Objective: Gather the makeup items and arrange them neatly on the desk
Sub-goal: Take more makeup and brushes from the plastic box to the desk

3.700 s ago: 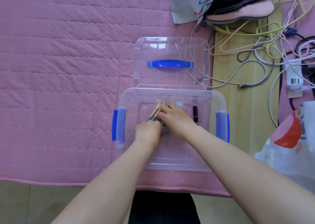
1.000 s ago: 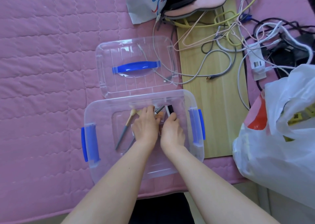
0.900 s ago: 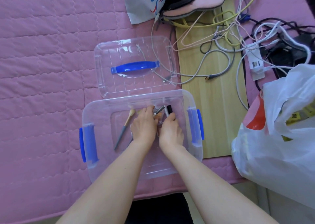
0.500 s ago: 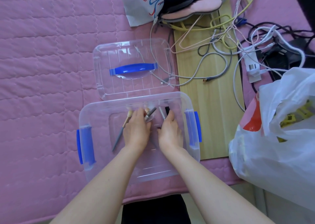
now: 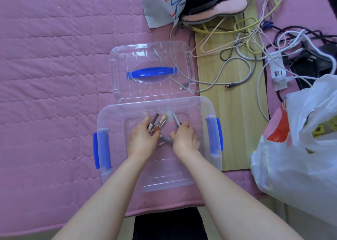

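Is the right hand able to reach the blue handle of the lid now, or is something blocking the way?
Probably yes. The lid's blue handle lies uncovered just beyond the open box, nothing standing between. But the right hand already holds a slim makeup stick, so its grip is occupied.

The storage box and its lid were clear, glossy plastic with opaque blue plastic latches and handle. The quilted cover was matt pink cloth. The board looked like smooth pale wood. The bag was thin, crinkled white plastic.
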Tool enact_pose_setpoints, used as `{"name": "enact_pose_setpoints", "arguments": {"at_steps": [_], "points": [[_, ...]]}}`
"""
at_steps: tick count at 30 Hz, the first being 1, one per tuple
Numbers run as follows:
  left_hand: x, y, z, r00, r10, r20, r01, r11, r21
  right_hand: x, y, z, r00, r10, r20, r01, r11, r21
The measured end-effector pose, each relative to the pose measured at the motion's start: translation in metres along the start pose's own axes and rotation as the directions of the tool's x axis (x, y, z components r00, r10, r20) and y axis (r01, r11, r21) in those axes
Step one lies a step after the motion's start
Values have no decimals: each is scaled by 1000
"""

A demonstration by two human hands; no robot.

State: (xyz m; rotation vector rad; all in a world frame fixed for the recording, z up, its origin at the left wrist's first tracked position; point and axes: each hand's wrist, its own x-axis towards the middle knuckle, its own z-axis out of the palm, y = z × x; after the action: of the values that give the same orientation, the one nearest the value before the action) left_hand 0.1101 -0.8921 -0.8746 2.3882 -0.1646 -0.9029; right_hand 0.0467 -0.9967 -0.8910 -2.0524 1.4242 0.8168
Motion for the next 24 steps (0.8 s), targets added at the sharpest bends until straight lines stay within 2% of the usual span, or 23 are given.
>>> {"name": "enact_pose_setpoints", "arguments": {"at_steps": [5,9,14,17,20,24], "points": [[-7,-2,-8,995,-76,61,83,990,-117,-7,2,0,997,-43,57,42,999,11],[-14,0,-15,986,-120,117,145,961,-237,-10,12,-11,988,-122,93,107,983,148],[-27,5,-28,980,-173,100,199,881,-429,-35,17,-30,936,-330,124,233,844,483],[-41,12,-41,976,-206,77,215,823,-526,-57,19,-50,911,-375,171,189,749,635],[-61,20,-54,974,-215,71,218,805,-552,-76,21,-67,890,-384,248,107,702,704],[-95,31,-69,967,-254,38,218,732,-646,-107,21,-94,851,-463,249,159,677,718]]}}
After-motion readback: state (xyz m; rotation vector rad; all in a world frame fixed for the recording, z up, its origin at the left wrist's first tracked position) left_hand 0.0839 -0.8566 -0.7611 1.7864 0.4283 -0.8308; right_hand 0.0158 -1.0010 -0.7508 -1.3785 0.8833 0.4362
